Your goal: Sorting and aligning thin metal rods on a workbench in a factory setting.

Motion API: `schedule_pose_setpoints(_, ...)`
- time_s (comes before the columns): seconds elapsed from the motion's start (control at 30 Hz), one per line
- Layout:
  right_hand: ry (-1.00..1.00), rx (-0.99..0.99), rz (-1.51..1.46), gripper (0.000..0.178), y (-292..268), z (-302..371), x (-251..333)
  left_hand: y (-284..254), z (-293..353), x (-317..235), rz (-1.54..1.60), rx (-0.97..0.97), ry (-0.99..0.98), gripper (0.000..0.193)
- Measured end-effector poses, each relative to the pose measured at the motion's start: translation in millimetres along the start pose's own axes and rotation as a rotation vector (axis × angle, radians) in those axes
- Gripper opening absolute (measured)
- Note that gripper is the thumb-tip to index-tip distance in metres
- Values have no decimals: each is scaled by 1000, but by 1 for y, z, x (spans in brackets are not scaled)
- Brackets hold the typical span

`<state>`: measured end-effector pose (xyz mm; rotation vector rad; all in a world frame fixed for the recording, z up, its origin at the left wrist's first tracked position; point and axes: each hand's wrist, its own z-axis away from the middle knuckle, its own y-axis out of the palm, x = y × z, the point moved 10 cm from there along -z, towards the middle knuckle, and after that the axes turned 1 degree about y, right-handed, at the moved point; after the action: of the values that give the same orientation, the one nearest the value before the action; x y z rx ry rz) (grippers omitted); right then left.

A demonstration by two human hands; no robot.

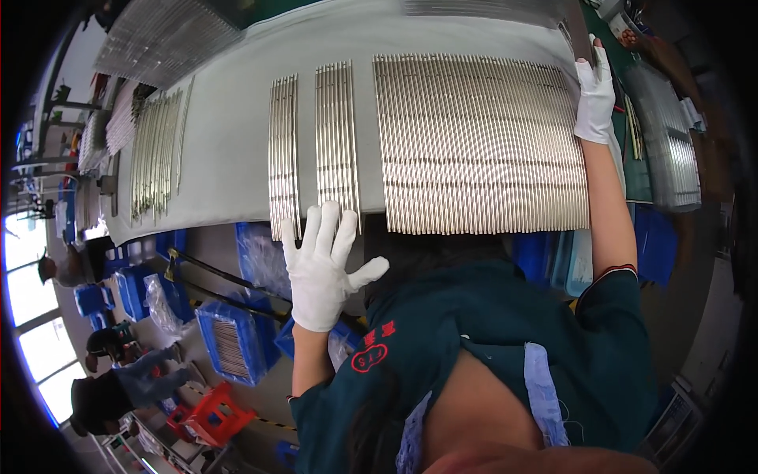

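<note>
A wide row of thin shiny metal rods (482,146) lies side by side on the pale table cover (225,150). To its left are two narrow groups of the same rods, a middle strip (337,134) and a left strip (283,150). My left hand (322,272), in a white glove, has its fingers spread over the near ends of these strips and its thumb out to the side. At the far right edge of the wide row is my right hand (596,99), gloved with bare fingertips, its fingers stretched out. I see nothing held in either hand.
Looser rods (156,154) lie at the table's left. Clear ribbed trays (166,39) stand at the far left, and another clear tray (667,138) is at right. Blue bins (233,340), a red stool (219,415) and people (118,395) are on the floor at left.
</note>
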<state>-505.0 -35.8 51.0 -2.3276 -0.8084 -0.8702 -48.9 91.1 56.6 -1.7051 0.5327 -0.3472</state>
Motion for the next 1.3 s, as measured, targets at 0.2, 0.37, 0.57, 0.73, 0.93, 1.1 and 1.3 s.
schedule_pose_setpoints(0.2,121,-3,-101,52,-6,-1,-26,9,-32,-52,127,30,202,71)
schedule_pose_setpoints(0.37,8,-25,-58,53,-6,-1,-19,17,-40,-78,226,51,293,72)
schedule_pose_setpoints(0.57,270,-63,-201,55,-12,1,-36,17,-29,-51,136,103,214,72)
schedule_pose_setpoints(0.73,270,-66,-189,58,-15,1,-25,14,-16,-23,47,125,98,76)
schedule_pose_setpoints(0.93,297,-90,-219,57,-13,2,-30,15,-28,-40,60,159,138,79)
schedule_pose_setpoints(1.1,219,-77,-105,57,-14,0,-27,17,-39,-69,167,69,267,70)
schedule_pose_setpoints(1.3,261,-118,-306,56,-15,2,-43,17,-40,-71,190,71,309,62)
